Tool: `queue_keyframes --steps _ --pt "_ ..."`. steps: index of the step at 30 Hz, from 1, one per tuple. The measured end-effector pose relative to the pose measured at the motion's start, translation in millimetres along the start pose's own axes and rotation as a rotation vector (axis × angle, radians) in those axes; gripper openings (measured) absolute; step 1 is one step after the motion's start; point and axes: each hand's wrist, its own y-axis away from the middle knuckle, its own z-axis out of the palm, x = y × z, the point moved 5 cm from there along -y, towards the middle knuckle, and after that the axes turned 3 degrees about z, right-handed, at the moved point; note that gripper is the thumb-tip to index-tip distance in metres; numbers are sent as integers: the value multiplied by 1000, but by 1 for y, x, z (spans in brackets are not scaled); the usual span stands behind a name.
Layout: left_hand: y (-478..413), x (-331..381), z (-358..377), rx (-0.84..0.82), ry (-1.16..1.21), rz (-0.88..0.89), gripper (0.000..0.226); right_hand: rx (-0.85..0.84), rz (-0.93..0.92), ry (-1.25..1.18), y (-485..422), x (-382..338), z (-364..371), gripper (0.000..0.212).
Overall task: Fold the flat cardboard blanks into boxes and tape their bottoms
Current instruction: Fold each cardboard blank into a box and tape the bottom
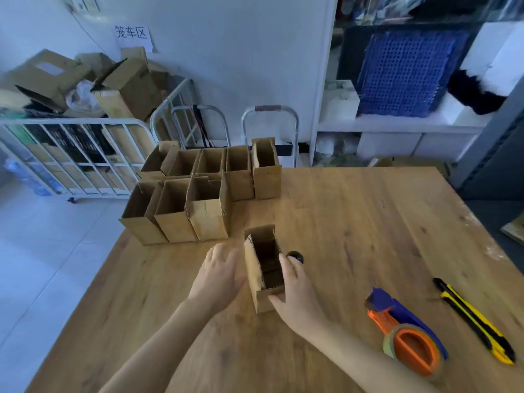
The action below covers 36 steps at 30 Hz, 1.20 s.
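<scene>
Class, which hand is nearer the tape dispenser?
Right. The right hand grips the box on the side facing the tape dispenser; the left hand is on the box's other side.

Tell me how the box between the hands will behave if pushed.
The box looks tall and narrow, so a high push would probably tip it. Empty, thin cardboard: likely light, and its walls may flex where the right hand grips.
</scene>
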Motion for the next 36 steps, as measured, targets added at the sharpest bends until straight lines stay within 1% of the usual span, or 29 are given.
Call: queue_keyframes --steps 3,6,12,14,17,19,21,22,24,26,28,29,31,36 --pt "-26 -28 -15 24 -48 1 56 22 38 21 -34 -10 9 80" --pt "-50 -59 -30 45 -81 -14 55 27 75 1 -71 -17 14 84" --pt "-84 -120 -54 167 -103 6 54 12 186 -24 -146 -27 18 89" --pt "-93 -140 -63 226 -83 -42 57 3 212 -29 -165 -30 20 89" --pt "-101 -174 -79 337 -3 -184 60 -9 210 -8 -189 -35 22 86" --pt "-104 -193 -91 391 -55 -289 61 -22 208 -6 -199 -38 27 86" --pt "-110 -218 -100 370 -65 -423 62 -36 217 -38 -206 -40 32 86" --pt "-114 -230 -102 349 -27 -485 59 -43 223 -61 -209 -40 34 85" --pt "-122 -248 -107 305 113 -536 43 -61 235 -92 -211 -41 39 84" --pt "-133 -253 -105 217 173 -499 24 -67 237 -100 -214 -44 43 83" --pt "-143 -246 -105 165 141 -411 10 -59 237 -101 -215 -46 46 82" --pt "-148 -244 -105 164 128 -368 8 -54 235 -99 -215 -47 47 82" --pt "-155 -242 -102 153 98 -316 13 -50 236 -94 -214 -49 48 82" --pt "-162 -245 -98 105 18 -269 13 -39 246 -48 -210 -53 54 82"
